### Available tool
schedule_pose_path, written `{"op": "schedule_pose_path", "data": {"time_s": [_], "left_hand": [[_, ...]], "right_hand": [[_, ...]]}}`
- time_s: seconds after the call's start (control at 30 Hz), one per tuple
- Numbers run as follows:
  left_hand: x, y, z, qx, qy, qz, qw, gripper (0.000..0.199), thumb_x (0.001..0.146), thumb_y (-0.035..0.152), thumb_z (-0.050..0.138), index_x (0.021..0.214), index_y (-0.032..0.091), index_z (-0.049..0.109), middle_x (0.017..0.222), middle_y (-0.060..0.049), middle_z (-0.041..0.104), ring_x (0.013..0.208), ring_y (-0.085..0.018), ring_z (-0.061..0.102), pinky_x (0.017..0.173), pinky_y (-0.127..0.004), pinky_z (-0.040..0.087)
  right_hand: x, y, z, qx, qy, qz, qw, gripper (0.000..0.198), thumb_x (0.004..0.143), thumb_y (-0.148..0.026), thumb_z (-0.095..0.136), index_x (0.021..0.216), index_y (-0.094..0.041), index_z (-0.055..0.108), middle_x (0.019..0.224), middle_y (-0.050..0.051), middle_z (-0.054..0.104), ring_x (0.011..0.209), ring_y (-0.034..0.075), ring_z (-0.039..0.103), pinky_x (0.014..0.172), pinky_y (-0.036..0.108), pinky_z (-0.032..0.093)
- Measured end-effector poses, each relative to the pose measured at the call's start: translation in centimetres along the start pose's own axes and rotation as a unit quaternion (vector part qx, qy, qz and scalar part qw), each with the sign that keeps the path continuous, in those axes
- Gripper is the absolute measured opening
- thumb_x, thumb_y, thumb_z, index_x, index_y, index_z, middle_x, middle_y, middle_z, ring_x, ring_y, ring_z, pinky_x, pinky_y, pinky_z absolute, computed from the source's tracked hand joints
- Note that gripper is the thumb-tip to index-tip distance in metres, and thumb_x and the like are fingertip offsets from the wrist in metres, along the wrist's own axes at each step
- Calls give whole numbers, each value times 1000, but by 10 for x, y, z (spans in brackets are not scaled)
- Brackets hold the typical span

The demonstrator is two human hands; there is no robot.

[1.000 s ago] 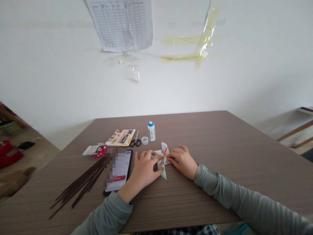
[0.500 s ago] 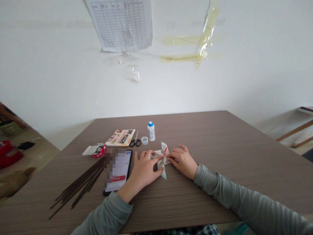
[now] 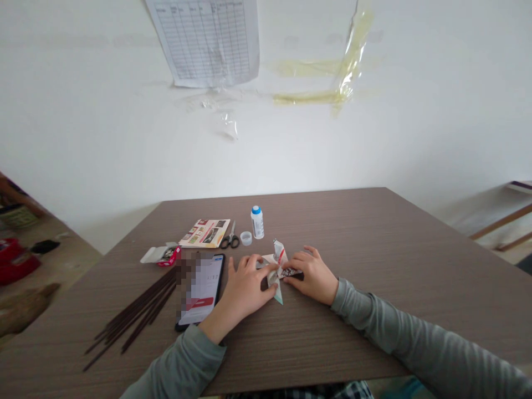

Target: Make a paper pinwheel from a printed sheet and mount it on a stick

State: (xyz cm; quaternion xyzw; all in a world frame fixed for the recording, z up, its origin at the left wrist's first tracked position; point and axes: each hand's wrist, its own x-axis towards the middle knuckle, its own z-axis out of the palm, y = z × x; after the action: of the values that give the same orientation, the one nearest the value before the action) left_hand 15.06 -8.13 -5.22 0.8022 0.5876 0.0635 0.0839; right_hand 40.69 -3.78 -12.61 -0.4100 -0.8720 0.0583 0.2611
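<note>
A paper pinwheel (image 3: 280, 252), folded from printed sheet with red and black marks, lies on the table between my hands. My left hand (image 3: 244, 285) comes over it from the left, thumb and index finger closed on it near its centre. From the other side, my right hand (image 3: 312, 277) holds the right blade between thumb and fingers, where a dark printed face shows. One blade points away from me and another, with a pale green edge, points toward me. The left blade is partly hidden under my left fingers.
Left of my hands are a phone (image 3: 201, 291), dark thin sticks (image 3: 137, 310) and an open red-and-white box (image 3: 166, 255). Behind stand folded printed paper (image 3: 204, 233), scissors (image 3: 231, 238), a white cap (image 3: 246, 239) and a blue-topped bottle (image 3: 257, 223). A wall (image 3: 316, 149) rises behind the table.
My right thumb has moved slightly down and away from the index finger, and more of the dark printed right blade now shows. My left hand has stayed in place.
</note>
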Motion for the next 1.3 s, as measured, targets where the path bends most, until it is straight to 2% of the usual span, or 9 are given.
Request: {"op": "schedule_pose_path", "data": {"time_s": [0.17, 0.4, 0.57, 0.9, 1.07, 1.3], "left_hand": [[-1, 1, 0, 4, -3, 0, 1000, 54, 114, 39, 91, 168, 45, 93, 170, -16, 81, 167, -52, 69, 151, -101, 34], [-1, 3, -4, 3, -8, -3, 1000, 55, 114, 38, 93, 168, 46, 92, 170, -15, 81, 168, -52, 69, 152, -100, 33], [-1, 2, -3, -2, -10, -4, 1000, 53, 115, 40, 92, 168, 46, 93, 170, -17, 80, 169, -55, 68, 150, -102, 33], [-2, 4, -4, 0, -9, -4, 1000, 52, 116, 37, 91, 167, 44, 93, 170, -16, 80, 169, -54, 69, 151, -101, 33], [-1, 0, 0, -14, 8, -1, 1000, 54, 111, 39, 95, 164, 45, 93, 165, -14, 82, 163, -51, 71, 150, -99, 37], [1, 0, -2, -18, 2, -10, 1000, 58, 110, 36, 97, 168, 43, 92, 165, -16, 83, 165, -54, 72, 150, -102, 35]], "right_hand": [[1, 1, 2, -8, 3, 2, 1000, 16, 117, -29, 94, 132, -33, 97, 121, 6, 97, 119, 32, 92, 143, 69, 56], [1, 4, 4, -10, 19, -10, 1000, 13, 121, -32, 90, 131, -36, 97, 118, 5, 97, 114, 30, 92, 141, 65, 58], [0, 4, 4, -5, 11, -7, 1000, 13, 120, -31, 92, 132, -34, 98, 118, 7, 97, 115, 31, 91, 142, 70, 56], [0, 1, 2, -5, 16, -3, 1000, 13, 120, -29, 89, 129, -33, 98, 115, 7, 97, 113, 31, 92, 143, 69, 56], [1, 1, 3, -8, 21, -1, 1000, 11, 119, -28, 90, 125, -32, 99, 115, 6, 97, 111, 31, 93, 141, 67, 58], [1, 2, 2, 3, 11, 3, 1000, 14, 119, -29, 91, 130, -35, 97, 119, 6, 98, 115, 31, 91, 143, 71, 55]]}}
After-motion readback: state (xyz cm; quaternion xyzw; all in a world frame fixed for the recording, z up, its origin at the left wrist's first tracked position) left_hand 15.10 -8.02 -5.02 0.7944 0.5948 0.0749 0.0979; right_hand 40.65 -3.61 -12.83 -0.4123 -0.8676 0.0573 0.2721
